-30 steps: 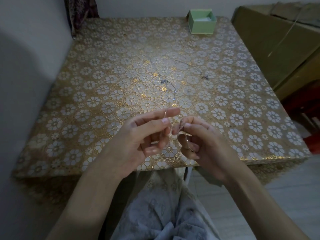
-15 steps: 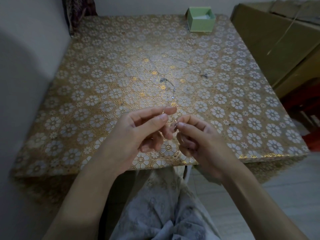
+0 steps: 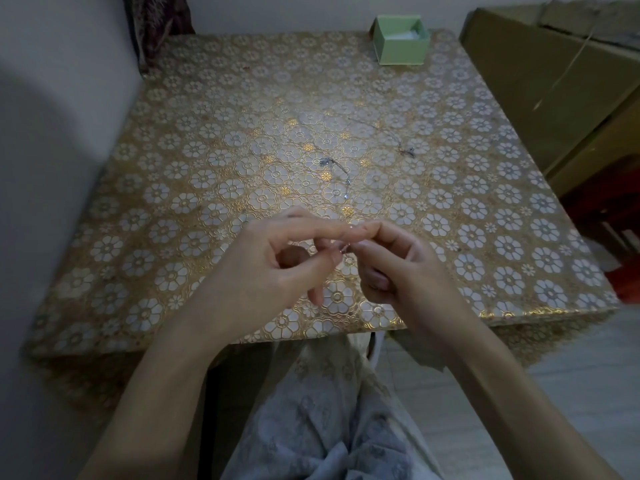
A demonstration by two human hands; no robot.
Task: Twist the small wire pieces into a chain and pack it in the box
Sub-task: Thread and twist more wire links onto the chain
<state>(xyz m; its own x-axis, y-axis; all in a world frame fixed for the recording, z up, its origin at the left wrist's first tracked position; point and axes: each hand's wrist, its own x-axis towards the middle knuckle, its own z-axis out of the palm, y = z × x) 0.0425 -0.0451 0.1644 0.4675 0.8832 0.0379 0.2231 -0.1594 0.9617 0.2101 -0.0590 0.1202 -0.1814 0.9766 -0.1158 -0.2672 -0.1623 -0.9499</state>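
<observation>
Gold-and-white flowered tabletop (image 3: 194,188), my two hands meeting over its near edge on a tiny wire piece.

From the head camera I see my left hand (image 3: 273,268) and right hand (image 3: 401,268) fingertip to fingertip, each pinching the small wire piece (image 3: 343,250) between thumb and forefinger, the other fingers loosely curled; the wire itself is too thin to make out beyond a glint. Farther up the tabletop lies a short curved length of chain (image 3: 337,168) with a bead-like end, and well apart to its right a second thin strand (image 3: 403,148) ending in a small dark cluster. At the far edge sits the green box (image 3: 401,46), open on top, something white inside. Brown cardboard cartons (image 3: 554,81) stand just beside the tabletop on the right.
</observation>
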